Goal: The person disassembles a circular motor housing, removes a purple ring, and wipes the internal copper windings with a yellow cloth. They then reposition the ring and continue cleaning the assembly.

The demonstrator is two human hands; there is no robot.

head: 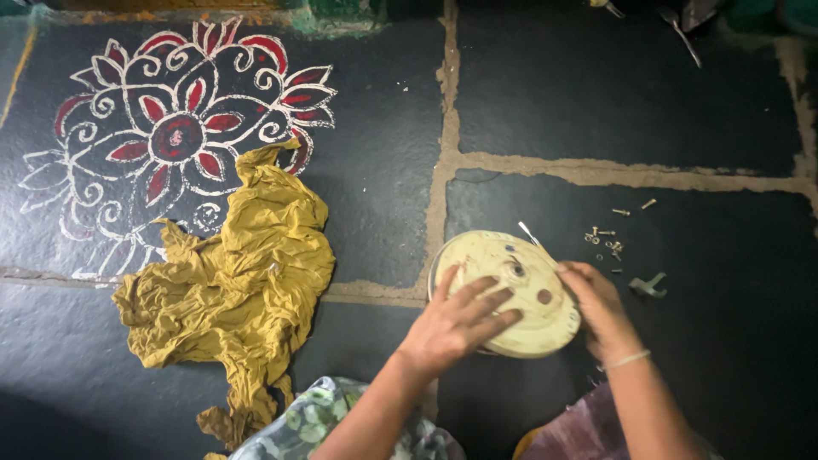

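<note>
A round cream-coloured disc point(503, 273), like a fan cover with grooves and small holes, lies on the dark stone floor. My left hand point(456, 319) rests flat on its near side with the fingers spread, pressing it down. My right hand point(596, 307) is at the disc's right edge, closed around a thin metal tool point(530, 236) whose tip points up and left over the disc. A thin bangle circles my right wrist.
A crumpled mustard-yellow cloth point(239, 290) lies to the left. Behind it is a white and red floral floor drawing point(170, 128). Several small screws point(607, 238) and a metal bracket point(648, 285) lie right of the disc. Tools point(682, 30) sit at the top edge.
</note>
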